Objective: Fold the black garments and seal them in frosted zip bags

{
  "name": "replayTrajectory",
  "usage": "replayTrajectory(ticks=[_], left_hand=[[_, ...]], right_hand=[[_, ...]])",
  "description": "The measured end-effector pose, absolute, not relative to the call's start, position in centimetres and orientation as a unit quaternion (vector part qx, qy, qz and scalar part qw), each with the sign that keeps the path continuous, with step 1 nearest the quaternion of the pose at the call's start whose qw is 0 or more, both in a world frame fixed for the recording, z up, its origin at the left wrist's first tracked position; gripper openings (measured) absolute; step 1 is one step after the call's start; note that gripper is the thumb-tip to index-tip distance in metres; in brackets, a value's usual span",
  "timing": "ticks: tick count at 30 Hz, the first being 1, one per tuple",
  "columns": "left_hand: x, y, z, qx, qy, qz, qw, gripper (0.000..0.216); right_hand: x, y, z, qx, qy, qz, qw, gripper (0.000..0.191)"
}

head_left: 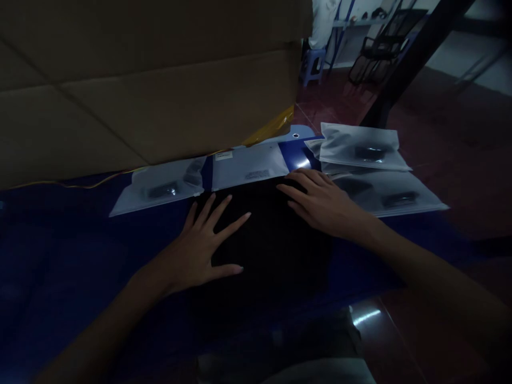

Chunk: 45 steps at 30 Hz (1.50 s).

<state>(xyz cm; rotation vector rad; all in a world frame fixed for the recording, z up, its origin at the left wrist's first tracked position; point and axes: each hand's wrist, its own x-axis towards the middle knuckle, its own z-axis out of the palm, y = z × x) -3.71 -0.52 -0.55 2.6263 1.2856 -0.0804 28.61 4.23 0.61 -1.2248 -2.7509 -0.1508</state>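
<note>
A piece of black cloth (272, 245) lies flat on the blue tabletop (80, 256); its lower edge blends into the dark. My left hand (204, 240) rests on its left side, fingers spread and thumb stretched out. On the upper right corner lies my right hand (316, 200), its fingers stretched out flat and pointing left. Just beyond the cloth is a frosted plastic bag (248, 166) with a small white label and some print. A second frosted bag (160, 186), with something dark inside, lies beyond my left hand.
A large cardboard box (160, 96) walls off the back left. Several frosted bags (360, 144) with dark contents overlap at the table's right end. Past them stand a dark slanted post (408, 64), a black chair (384, 42) and a person in white (322, 24) by a blue stool (313, 64).
</note>
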Motion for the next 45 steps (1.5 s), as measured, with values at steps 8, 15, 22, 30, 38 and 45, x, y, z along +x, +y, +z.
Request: replayTrajectory(ticks=[8,15,22,30,38,45], left_hand=[[-4.0,-0.3,-0.8,0.898,0.427,-0.014,0.104,0.099],[-4.0,-0.2,-0.8,0.897,0.429,-0.008,0.109,0.099],[-4.1,-0.2,-0.5,0.891,0.438,-0.023,0.117,0.098],[-4.0,-0.1,-0.3,0.897,0.430,-0.010,0.104,0.095],[-3.1,-0.5,0.7,0.946,0.306,0.075,0.075,0.062],[-1.8,-2.3,1.2,0.954,0.211,0.103,0.184,0.058]], right_hand=[[28.0,3.9,-1.9,-0.411,-0.905,0.103,0.031,0.076],[28.0,4.0,-1.8,-0.409,-0.906,0.099,0.042,0.074],[28.2,4.1,-1.3,-0.412,-0.903,0.119,0.020,0.075],[29.0,4.6,0.3,-0.373,-0.911,0.171,0.022,0.077],[29.4,4.9,0.1,-0.333,-0.928,0.159,0.054,0.073],[29.0,4.6,1.9,-0.182,-0.944,0.243,0.128,0.029]])
